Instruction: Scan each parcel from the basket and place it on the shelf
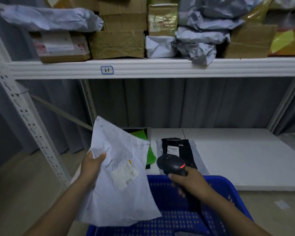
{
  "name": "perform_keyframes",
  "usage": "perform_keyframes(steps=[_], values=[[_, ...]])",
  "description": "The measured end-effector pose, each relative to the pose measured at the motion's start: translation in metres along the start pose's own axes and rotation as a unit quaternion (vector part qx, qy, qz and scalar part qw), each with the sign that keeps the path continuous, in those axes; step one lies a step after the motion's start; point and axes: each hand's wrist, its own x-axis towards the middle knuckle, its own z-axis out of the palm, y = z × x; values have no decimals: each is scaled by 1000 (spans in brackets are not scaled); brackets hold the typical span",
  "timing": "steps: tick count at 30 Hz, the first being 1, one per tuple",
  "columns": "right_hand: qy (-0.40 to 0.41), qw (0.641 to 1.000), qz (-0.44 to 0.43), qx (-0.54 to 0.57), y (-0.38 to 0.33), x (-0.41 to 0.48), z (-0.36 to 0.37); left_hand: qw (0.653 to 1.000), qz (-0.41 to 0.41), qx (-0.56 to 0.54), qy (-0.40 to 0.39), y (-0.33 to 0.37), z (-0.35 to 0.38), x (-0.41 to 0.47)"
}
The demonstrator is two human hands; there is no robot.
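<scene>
The shelf rack fills the far side. Its upper shelf point(160, 68) is packed with boxes and grey bags, while the lower shelf point(245, 159) has bare white board on the right. The blue basket point(228, 186) sits near, at the bottom right. To its left, the grey bag parcel point(119, 193) is held up over the basket's left edge. The left hand point(90, 166) pinches its left side, thumb on the front. The right hand point(191, 184) is wrapped round the handle of the black scanner point(172, 164), which shows a red light and sits just right of the parcel.

The step in hand looks like the scan. The printed label point(124, 174) faces up but lies on crumpled plastic, so it would help to pull the bag flat and tilt it toward the scanner head. The head should turn left onto the barcode rather than toward the black parcel point(179, 150) beyond it, whose own label could be read by mistake. The open right part of the lower shelf seems the easiest place to put it afterwards.
</scene>
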Motion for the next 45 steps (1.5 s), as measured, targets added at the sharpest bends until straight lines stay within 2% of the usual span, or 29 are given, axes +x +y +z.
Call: perform_keyframes(steps=[3, 7, 11, 13, 15, 17, 18, 20, 21, 22, 24, 26, 28, 30, 31, 33, 35, 37, 39, 40, 42, 43, 45], values=[[11, 994, 43, 99, -9, 45, 11, 998, -32, -35, 33, -20, 6, 35], [24, 982, 80, 167, -14, 108, 24, 992, -69, -98, 37, -36, 28, 93], [26, 979, 99, 175, -7, 167, 32, 987, -82, -139, 24, -55, 53, 160], [32, 980, 108, 167, 0, 189, 34, 990, -68, -120, 30, -70, 64, 190], [31, 979, 115, 164, 11, 205, 36, 996, -50, -59, 52, -88, 70, 218], [25, 978, 124, 163, 24, 215, 38, 990, -28, 102, 96, -112, 71, 242], [22, 978, 129, 163, 31, 219, 39, 970, -11, 209, 122, -124, 71, 247], [19, 977, 138, 162, 43, 223, 39, 912, 74, 372, 154, -155, 77, 247], [19, 977, 141, 160, 49, 225, 38, 890, 117, 419, 134, -170, 84, 238], [20, 977, 144, 158, 53, 226, 38, 879, 135, 452, 71, -183, 93, 227], [24, 976, 149, 155, 61, 228, 38, 849, 105, 507, -106, -205, 109, 201], [27, 975, 153, 160, 68, 230, 39, 779, 62, 582, -226, -221, 118, 187], [26, 973, 158, 164, 75, 232, 39, 723, 43, 629, -281, -230, 121, 186], [25, 974, 161, 158, 80, 232, 38, 678, 53, 670, -298, -230, 118, 192], [25, 975, 161, 154, 81, 232, 37, 671, 64, 676, -297, -232, 114, 198], [25, 976, 159, 149, 84, 232, 34, 697, 114, 651, -279, -233, 103, 208], [28, 976, 156, 148, 86, 233, 31, 717, 212, 626, -221, -233, 84, 216], [33, 976, 153, 149, 87, 233, 29, 721, 235, 627, -176, -233, 58, 221], [32, 977, 149, 149, 89, 234, 28, 715, 201, 646, -174, -223, 36, 215], [28, 978, 146, 148, 90, 235, 29, 698, 139, 677, -188, -219, 27, 211], [22, 979, 143, 145, 91, 235, 34, 648, 39, 705, -286, -211, 11, 204], [21, 979, 142, 144, 91, 235, 37, 645, 16, 691, -326, -208, 9, 202], [19, 979, 139, 145, 91, 234, 42, 674, 19, 653, -346, -207, 23, 198]])
